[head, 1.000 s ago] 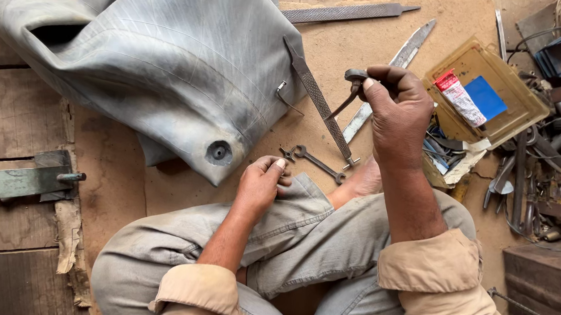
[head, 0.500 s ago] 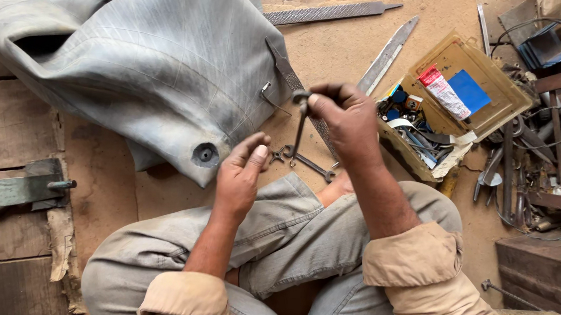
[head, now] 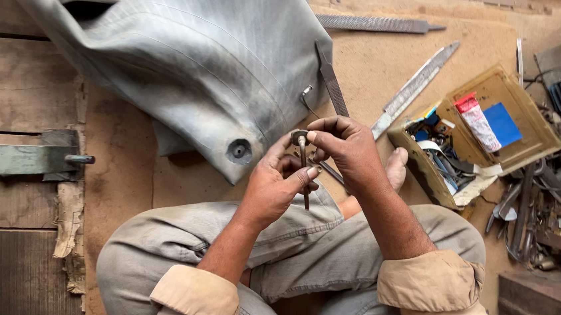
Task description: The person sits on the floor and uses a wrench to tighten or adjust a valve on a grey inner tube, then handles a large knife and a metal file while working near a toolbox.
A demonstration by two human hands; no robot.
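Head view: left hand [head: 277,182] and right hand [head: 345,146] partly hide a thin tool [head: 303,164].

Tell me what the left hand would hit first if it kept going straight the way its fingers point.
The left hand points up and right, holding a thin metal stem. Straight on, it would likely first meet the right hand, already touching it; beyond that lies the grey rubber tube. Depth is hard to judge.
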